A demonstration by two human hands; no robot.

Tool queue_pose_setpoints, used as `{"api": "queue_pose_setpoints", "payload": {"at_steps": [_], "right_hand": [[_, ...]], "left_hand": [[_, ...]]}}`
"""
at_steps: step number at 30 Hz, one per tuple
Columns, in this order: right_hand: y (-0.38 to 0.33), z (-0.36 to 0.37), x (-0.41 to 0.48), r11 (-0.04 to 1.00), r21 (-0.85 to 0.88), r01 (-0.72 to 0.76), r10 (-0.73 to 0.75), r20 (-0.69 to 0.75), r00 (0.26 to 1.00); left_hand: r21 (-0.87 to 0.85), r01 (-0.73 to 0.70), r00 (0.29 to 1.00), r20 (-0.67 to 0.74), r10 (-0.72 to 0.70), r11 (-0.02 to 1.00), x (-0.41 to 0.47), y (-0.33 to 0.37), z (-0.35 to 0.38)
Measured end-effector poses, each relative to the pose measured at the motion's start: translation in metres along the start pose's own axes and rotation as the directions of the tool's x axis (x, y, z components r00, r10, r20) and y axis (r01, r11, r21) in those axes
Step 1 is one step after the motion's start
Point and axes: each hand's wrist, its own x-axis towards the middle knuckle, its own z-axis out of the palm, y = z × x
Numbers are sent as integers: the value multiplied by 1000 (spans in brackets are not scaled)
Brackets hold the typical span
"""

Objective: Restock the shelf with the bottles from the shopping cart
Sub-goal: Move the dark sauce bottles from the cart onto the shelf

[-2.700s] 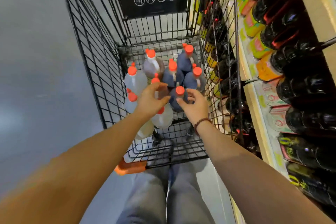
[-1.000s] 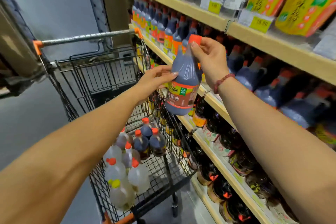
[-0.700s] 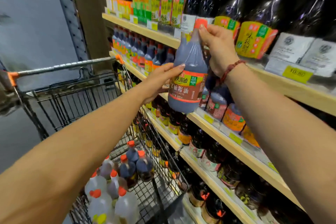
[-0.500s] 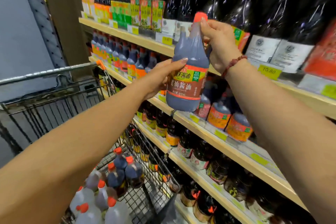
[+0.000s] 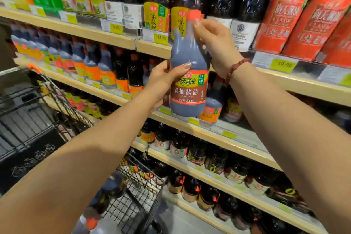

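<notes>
Head view: the bottle (image 5: pixel 188 74) is held upright at centre frame, in front of the middle shelf (image 5: pixel 245 151) and clear of its board. In frame, the cap (image 5: pixel 193 15) rises above the edge of the upper shelf (image 5: pixel 114 39).

**Grip.** The body is gripped by the left hand (image 5: pixel 163 81): the thumb is laid across the front above the label, and the other fingers are wrapped out of sight behind. The neck, just below the cap, is pinched by the right hand (image 5: pixel 214 43).

**Hazards.**
- The cap may be struck against the upper shelf edge if the bottle is pushed in without being lowered.
- Shelved bottles (image 5: pixel 213 106) just behind, at lower right of the held one, may be toppled if the base is set against them.
- The bottle may be tipped if the neck is released before the base is seated.

**Not visible.**
- The intended gap is covered by the bottle itself, so whether free space exists cannot be told.
- The cart (image 5: pixel 140 180) at lower left is blurred and cut off, and its remaining bottles (image 5: pixel 115 186) cannot be counted.
</notes>
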Motion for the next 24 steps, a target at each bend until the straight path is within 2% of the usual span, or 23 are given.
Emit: {"api": "queue_pose_setpoints", "payload": {"at_steps": [4,7,9,15,18,21,24], "right_hand": [[33,-37,-44,978,-194,-82,84,0,996],[61,-67,-84,947,-157,-280,287,22,958],[80,-82,-105,917,-192,-350,365,44,930],[118,-107,-146,920,-21,-391,392,74,917],[135,-118,-160,919,8,-395,394,55,918],[148,-131,-166,907,49,-418,418,4,908],[154,-152,-162,924,48,-380,382,-45,923]], "left_hand": [[-17,-2,1000,-8,2,1000,-2,-25,18],[-2,18,1000,0,-18,1000,-8,-49,27],[-3,49,999,1,-49,999,-16,-68,35],[-47,142,989,-21,-144,989,-35,-124,66],[-28,176,984,-33,-176,984,-38,-146,83],[-41,207,978,-2,-207,978,-33,-161,103],[-14,161,985,70,-159,987,-17,-171,121]]}}
